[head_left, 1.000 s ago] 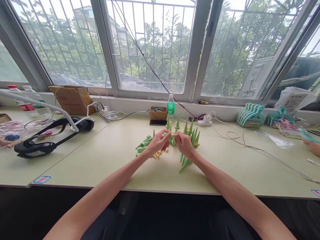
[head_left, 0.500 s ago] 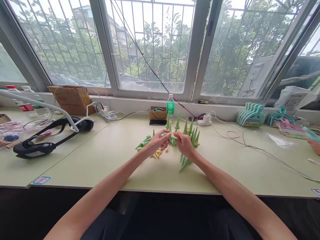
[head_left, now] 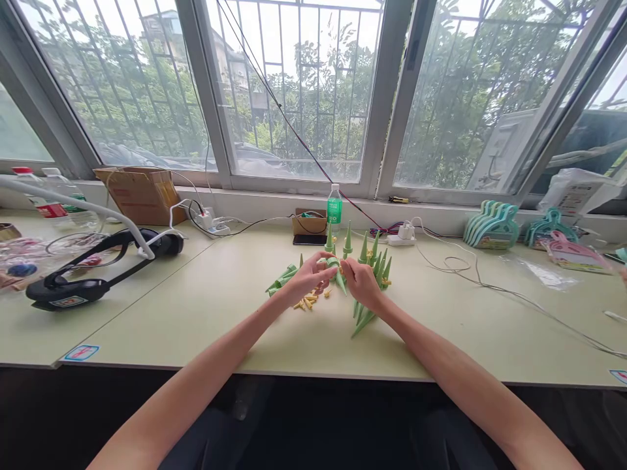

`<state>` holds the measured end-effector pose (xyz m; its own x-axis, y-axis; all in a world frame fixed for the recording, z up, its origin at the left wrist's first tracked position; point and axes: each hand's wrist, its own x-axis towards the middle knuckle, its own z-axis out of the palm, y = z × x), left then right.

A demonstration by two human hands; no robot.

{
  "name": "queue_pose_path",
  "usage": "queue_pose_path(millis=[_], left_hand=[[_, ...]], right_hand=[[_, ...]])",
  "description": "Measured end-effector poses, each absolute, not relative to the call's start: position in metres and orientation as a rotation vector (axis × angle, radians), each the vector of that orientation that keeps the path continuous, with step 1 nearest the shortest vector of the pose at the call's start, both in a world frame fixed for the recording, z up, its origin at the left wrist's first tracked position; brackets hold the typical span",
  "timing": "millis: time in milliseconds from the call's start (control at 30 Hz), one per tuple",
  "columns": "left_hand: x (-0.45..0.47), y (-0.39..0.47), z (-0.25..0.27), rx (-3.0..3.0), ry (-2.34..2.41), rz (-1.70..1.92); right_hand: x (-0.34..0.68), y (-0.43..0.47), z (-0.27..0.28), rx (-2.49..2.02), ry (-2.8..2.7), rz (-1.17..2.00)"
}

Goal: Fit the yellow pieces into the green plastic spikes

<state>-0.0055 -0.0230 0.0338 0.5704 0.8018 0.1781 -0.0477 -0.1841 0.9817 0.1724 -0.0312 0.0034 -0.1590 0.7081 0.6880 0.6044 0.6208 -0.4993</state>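
Note:
My left hand (head_left: 312,274) is closed on a green plastic cone-shaped spike (head_left: 339,282), its wide ringed end at my fingers and its point tilted down to the right. Close against it, my right hand (head_left: 361,279) has its fingers pinched together; whatever they grip is too small to make out. Small yellow plastic pieces (head_left: 307,302) lie in a loose heap below my left hand. Several green spikes stand upright (head_left: 347,240) behind and to the right of my hands. Others lie flat (head_left: 363,320) below my right wrist. Green hollow parts (head_left: 281,282) lie left of my left hand.
A green-labelled bottle (head_left: 334,207), a small cardboard box (head_left: 309,224) and a dark phone (head_left: 309,239) are at the back. A black headset (head_left: 73,287) lies left. White cables (head_left: 477,277) and green hangers (head_left: 491,225) are on the right. Another person's hand shows at the right edge.
The green spike has turned in my left hand, so its point now faces down toward me. At the right edge, the other person's hand has shifted up and partly out of view.

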Motion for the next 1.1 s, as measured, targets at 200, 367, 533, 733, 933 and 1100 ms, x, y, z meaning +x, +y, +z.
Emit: queue_pose_path(millis=[200, 367, 533, 733, 933, 1100], left_hand=[[-0.005, -0.018, 0.026, 1.792, 0.681, 0.931], [-0.005, -0.016, 0.021, 2.046, 0.730, 1.023], [-0.004, -0.017, 0.021, 2.225, 0.803, 1.129], [-0.003, -0.019, 0.021, 2.336, 0.838, 1.209], [-0.004, -0.019, 0.021, 2.388, 0.851, 1.235], [-0.005, -0.020, 0.019, 2.386, 0.886, 1.229]], right_hand=[[0.174, -0.030, 0.003, -1.066, -1.866, 0.107], [0.173, -0.029, 0.002, -1.086, -1.884, 0.136], [0.173, -0.028, 0.002, -1.097, -1.875, 0.139], [0.173, -0.027, 0.002, -1.116, -1.859, 0.141], [0.174, -0.027, 0.002, -1.095, -1.853, 0.156], [0.173, -0.028, 0.003, -1.078, -1.849, 0.148]])
